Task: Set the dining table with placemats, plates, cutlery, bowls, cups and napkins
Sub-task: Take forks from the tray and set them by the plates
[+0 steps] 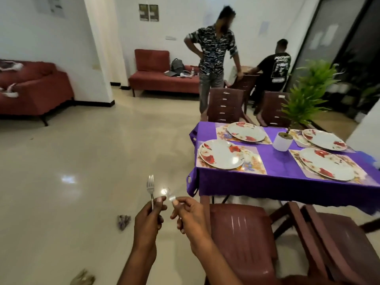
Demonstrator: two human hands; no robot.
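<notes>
Fork (150, 187) upright above left hand (148, 218) grip, right hand (190, 215) pinching second fork (169, 194)

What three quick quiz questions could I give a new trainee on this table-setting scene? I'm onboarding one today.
1. True or false: each plate on the table lies on a placemat.
2. How many plates are laid? A) two B) four C) six
3. Fill in: the left hand holds a ____.

Key: 1 true. 2 B. 3 fork. The right hand also pinches cutlery; glare hides its type.
</notes>
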